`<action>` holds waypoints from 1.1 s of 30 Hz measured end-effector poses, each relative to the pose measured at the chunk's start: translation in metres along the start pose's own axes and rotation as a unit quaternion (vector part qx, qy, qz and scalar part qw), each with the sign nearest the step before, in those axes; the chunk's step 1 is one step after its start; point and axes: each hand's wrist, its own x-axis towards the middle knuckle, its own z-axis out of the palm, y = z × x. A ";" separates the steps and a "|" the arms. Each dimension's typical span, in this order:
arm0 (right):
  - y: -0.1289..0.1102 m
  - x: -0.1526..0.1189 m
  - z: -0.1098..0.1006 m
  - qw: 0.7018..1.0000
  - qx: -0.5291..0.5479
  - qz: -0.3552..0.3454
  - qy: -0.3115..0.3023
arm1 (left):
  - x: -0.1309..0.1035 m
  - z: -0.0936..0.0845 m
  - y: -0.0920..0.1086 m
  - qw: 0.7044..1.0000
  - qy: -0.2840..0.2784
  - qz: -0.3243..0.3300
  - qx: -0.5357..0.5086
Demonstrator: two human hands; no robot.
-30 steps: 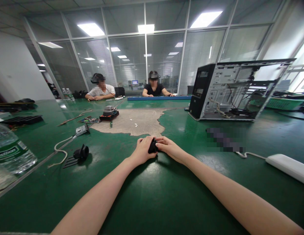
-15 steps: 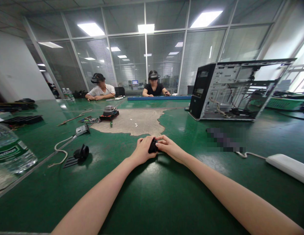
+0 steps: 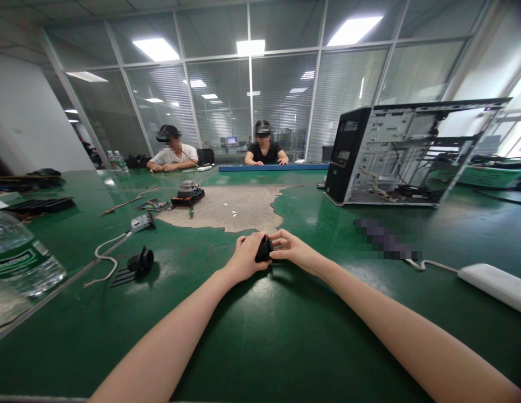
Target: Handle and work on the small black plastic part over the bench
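Note:
My left hand [image 3: 246, 258] is closed around a small black rounded part [image 3: 264, 249], just above the green tabletop or resting on it; I cannot tell which. From the other side, my right hand [image 3: 296, 251] has its thumb and fingertips at the right end of this part. The fingers cover much of it, so its exact kind does not show. A similar-looking black piece with a round end and flat prongs [image 3: 136, 266] lies on the table to the left.
An opened computer case [image 3: 348, 159] stands at the right, with a white power strip [image 3: 498, 282] nearer me. A water bottle [image 3: 23, 257] is at the left edge. A cooler-like part [image 3: 188, 193] sits ahead on the tan patch. Two people [image 3: 264, 152] sit across the table.
My right fingertips have shifted slightly to the right, and more of the black part's end shows. Across the table, the person in black has lowered a raised hand.

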 end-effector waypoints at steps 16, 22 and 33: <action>0.004 0.013 0.005 0.997 -0.007 0.069 0.033 | -0.002 0.002 0.000 1.000 0.014 -0.008 0.009; 0.008 0.006 0.008 0.995 -0.086 -0.029 0.046 | -0.002 0.001 0.000 1.000 0.009 -0.005 0.011; 0.008 0.005 0.016 0.995 -0.057 -0.014 0.082 | -0.002 0.000 -0.003 1.000 -0.002 0.013 0.008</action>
